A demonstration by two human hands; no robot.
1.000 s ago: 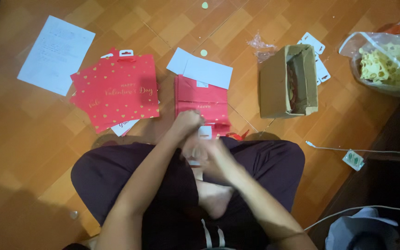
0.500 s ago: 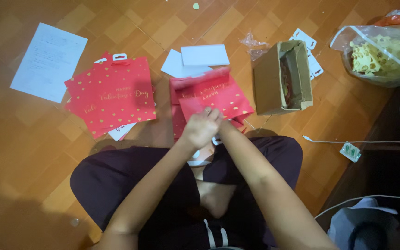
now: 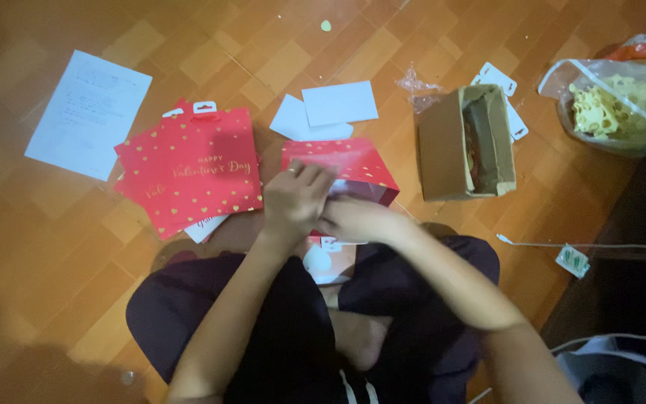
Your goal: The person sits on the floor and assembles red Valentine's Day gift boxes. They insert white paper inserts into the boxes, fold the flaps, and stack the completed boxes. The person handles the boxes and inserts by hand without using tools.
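Two hands meet on a red gift bag above the person's lap.

Head view: the left hand (image 3: 293, 200) and the right hand (image 3: 357, 221) touch each other, both with fingers curled onto the near edge of a red paper gift bag with small gold hearts (image 3: 342, 166), which stretches away from the knuckles onto the wooden parquet floor (image 3: 54, 247). Whether they pinch the paper firmly cannot be told. Just left of the left hand lies a stack of flat red paper bags with gold lettering (image 3: 192, 172). Beyond the fingers lie white cards (image 3: 338, 102). Right of the right hand stands an open brown cardboard box (image 3: 443, 142).
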